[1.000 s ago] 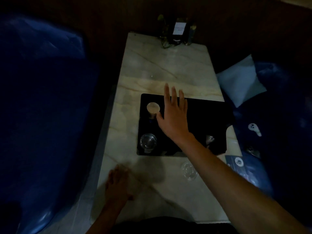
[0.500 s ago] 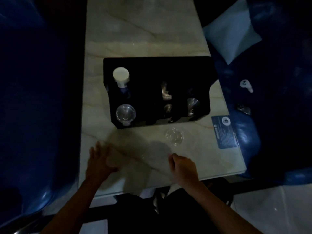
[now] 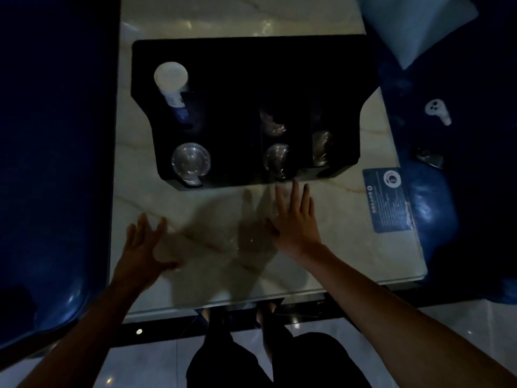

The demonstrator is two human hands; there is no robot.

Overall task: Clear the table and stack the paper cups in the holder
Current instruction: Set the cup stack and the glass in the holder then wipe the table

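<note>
Marble, pale and veined, makes up the worktop [image 3: 335, 219], and on its far half sits the black holder [image 3: 251, 65] with several wells. From the head view, a white-capped stack of paper cups [image 3: 171, 77] stands in the far-left well, and clear lids or cups show in the near-left well [image 3: 191, 163] and in the middle and right wells [image 3: 277, 158]. The left hand [image 3: 142, 247] lies low over the near-left part of the worktop, its fingers [image 3: 141, 222] spread apart; something pale and blurred sits under the palm, possibly a cup on its side, though in this dim light I cannot tell. The right hand [image 3: 296, 222] is flat with straight fingers [image 3: 294, 191] apart, tips just short of the holder's near edge, holding nothing. A clear cup may lie beneath it, but that is hidden. The likely trouble: thin transparent cups are hard to see here, so a flat hand could crush one or nudge it off the near edge. A blue card [image 3: 387, 200] lies at the right edge, and a white earbud-like item [image 3: 436, 110] rests on the blue seat [image 3: 461, 247] beyond, well clear of the hands.
</note>
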